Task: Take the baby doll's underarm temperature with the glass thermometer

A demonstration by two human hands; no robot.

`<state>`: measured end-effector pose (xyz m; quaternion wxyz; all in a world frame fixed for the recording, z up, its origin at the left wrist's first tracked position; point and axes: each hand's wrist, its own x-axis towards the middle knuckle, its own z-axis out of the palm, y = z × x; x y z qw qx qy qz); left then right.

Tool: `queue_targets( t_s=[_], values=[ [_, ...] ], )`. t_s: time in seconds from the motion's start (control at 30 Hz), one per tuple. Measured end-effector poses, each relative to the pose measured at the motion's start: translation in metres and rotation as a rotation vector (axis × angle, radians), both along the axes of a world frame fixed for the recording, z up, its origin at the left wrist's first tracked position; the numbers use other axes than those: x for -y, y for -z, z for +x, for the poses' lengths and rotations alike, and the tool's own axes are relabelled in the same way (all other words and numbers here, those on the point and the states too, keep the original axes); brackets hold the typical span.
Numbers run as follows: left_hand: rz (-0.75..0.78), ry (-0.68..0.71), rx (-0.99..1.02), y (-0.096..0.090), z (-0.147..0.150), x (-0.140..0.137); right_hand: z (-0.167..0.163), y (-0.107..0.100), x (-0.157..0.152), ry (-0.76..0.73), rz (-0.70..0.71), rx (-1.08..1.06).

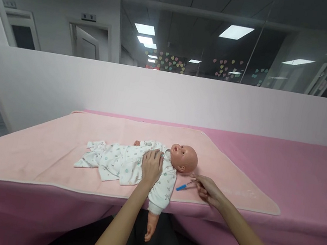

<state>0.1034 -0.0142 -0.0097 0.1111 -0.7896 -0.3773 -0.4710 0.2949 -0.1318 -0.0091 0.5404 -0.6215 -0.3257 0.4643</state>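
A baby doll [185, 158] with a bald head lies on its back, head to the right, in a white printed outfit [116, 157]. My left hand [152, 165] rests flat on its chest, fingers together and stretched out. One doll arm [151, 225] hangs over the table's front edge. Close to the back of the doll's head, my right hand [207, 189] is closed in a pinch on a thin stick with a flat blue end [181, 187]. That blue end points left, towards the doll's shoulder; its exact kind is too small to make out.
A peach blanket [53, 141] lies beneath the doll on a pink tablecloth [298, 178]. Behind the table stands a low white wall [168, 96] with glass above it. My dark-clothed legs are under the front edge.
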Motion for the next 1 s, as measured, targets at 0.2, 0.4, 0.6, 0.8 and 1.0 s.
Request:
queue_targets(
  t_s=[0.2,0.4,0.6,0.8,1.0],
  values=[
    [-0.016,0.015,0.036,-0.001,0.001,0.001,-0.003,0.009,-0.003,0.293,0.2,0.061],
    [-0.031,0.045,0.053,-0.001,-0.001,0.001,-0.09,-0.014,-0.046,0.181,0.493,0.426],
    [-0.026,-0.096,0.145,0.004,-0.002,-0.003,-0.127,-0.01,-0.091,0.246,0.47,0.665],
    [-0.02,-0.152,0.211,0.004,-0.002,-0.001,-0.122,0.0,-0.092,0.282,0.507,0.669],
    [-0.032,-0.138,0.231,0.002,-0.004,0.002,-0.123,0.004,-0.096,0.327,0.53,0.627]
  ],
)
